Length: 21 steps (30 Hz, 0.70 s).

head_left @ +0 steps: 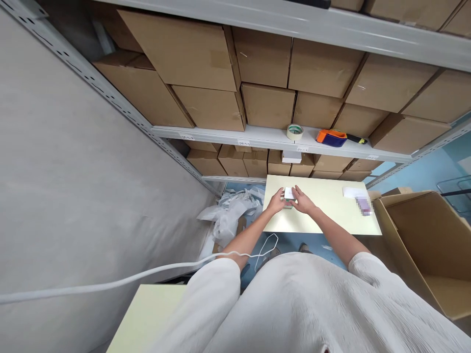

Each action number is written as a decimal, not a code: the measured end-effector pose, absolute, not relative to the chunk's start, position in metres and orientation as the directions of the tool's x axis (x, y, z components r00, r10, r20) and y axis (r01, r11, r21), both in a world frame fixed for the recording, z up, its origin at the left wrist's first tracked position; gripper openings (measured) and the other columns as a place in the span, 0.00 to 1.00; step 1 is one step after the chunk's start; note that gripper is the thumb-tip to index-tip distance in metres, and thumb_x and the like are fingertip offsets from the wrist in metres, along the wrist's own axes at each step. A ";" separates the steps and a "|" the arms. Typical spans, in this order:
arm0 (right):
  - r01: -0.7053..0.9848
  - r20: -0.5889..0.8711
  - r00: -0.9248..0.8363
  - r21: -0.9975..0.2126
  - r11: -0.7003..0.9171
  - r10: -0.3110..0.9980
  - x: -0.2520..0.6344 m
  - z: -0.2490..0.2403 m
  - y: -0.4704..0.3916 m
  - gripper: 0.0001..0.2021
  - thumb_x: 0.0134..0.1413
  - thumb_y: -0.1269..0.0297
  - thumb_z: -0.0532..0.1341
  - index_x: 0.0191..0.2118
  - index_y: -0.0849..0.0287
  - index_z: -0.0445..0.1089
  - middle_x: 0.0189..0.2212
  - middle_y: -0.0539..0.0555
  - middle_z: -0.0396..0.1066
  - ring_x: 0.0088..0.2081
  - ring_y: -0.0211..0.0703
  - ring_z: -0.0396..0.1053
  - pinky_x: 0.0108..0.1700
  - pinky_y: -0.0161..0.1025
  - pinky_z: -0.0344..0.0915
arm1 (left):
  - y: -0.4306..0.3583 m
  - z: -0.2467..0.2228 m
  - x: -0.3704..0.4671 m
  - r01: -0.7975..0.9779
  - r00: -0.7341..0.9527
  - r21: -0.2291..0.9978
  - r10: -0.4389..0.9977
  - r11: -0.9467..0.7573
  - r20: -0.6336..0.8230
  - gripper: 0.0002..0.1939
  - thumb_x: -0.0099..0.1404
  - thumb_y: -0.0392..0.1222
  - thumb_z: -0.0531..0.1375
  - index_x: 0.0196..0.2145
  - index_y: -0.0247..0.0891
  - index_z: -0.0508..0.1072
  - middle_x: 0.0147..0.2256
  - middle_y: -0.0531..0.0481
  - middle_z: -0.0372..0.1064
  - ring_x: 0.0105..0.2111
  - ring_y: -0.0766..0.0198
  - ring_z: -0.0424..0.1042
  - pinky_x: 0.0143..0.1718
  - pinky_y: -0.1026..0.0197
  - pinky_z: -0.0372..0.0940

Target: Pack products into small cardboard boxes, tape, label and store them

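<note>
Light, even pressure from both sides should best steady the small white box (289, 193), held between the person's left hand (276, 200) and right hand (303, 202), over the tabletop (327, 215) beneath them. Both hands curl inward at its sides; the bare arms (252, 235) behind them stretch forward, slanting together.

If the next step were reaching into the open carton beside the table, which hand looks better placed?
Probably the right hand: it is nearer the open carton, which stands off the right end of the table. The left hand is across the small white item from it.
</note>
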State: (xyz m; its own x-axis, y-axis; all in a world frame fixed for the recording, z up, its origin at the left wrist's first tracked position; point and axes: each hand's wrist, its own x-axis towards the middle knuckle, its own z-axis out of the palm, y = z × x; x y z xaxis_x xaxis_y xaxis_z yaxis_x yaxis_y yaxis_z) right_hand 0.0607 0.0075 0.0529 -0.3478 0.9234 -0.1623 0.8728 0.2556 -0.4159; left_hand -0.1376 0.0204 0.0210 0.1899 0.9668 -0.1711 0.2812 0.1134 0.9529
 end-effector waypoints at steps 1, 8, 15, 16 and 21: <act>0.875 -0.162 -0.336 -0.419 0.244 0.928 0.061 0.053 0.007 0.39 0.71 0.54 0.58 0.80 0.62 0.48 0.80 0.72 0.42 0.73 0.64 0.62 0.70 0.57 0.65 | 0.021 0.022 -0.138 0.285 0.196 0.953 0.967 0.102 -0.162 0.35 0.63 0.26 0.62 0.68 0.36 0.68 0.63 0.37 0.74 0.59 0.53 0.78 0.64 0.48 0.70; 0.921 -0.211 -0.287 -0.329 0.208 0.934 0.054 0.070 0.006 0.33 0.76 0.54 0.52 0.79 0.62 0.52 0.79 0.70 0.48 0.67 0.59 0.70 0.66 0.49 0.68 | 0.023 0.023 -0.138 0.306 0.202 0.950 0.972 0.058 -0.124 0.28 0.65 0.27 0.61 0.61 0.38 0.75 0.59 0.41 0.78 0.54 0.53 0.81 0.63 0.48 0.72; 0.920 -0.256 -0.391 -0.145 0.365 0.884 0.046 0.099 0.011 0.28 0.78 0.60 0.50 0.76 0.67 0.55 0.76 0.72 0.54 0.63 0.58 0.72 0.60 0.48 0.71 | 0.028 0.019 -0.139 0.310 0.231 0.949 0.963 0.064 -0.140 0.29 0.64 0.28 0.64 0.63 0.37 0.75 0.60 0.39 0.76 0.54 0.52 0.81 0.62 0.48 0.73; 0.913 -0.264 -0.408 -0.116 0.392 0.874 0.046 0.104 0.013 0.27 0.78 0.60 0.50 0.74 0.67 0.57 0.74 0.72 0.57 0.61 0.58 0.72 0.59 0.47 0.71 | 0.028 0.019 -0.139 0.316 0.228 0.946 0.962 0.070 -0.147 0.29 0.64 0.28 0.64 0.63 0.37 0.75 0.61 0.39 0.76 0.54 0.52 0.81 0.62 0.48 0.73; 0.869 -0.353 -0.457 0.018 0.494 0.817 0.042 0.124 0.022 0.21 0.76 0.62 0.53 0.65 0.68 0.66 0.62 0.72 0.70 0.55 0.59 0.75 0.55 0.47 0.71 | 0.027 0.017 -0.139 0.346 0.216 0.935 0.962 0.083 -0.165 0.29 0.66 0.29 0.65 0.64 0.38 0.75 0.61 0.38 0.74 0.53 0.52 0.81 0.62 0.49 0.73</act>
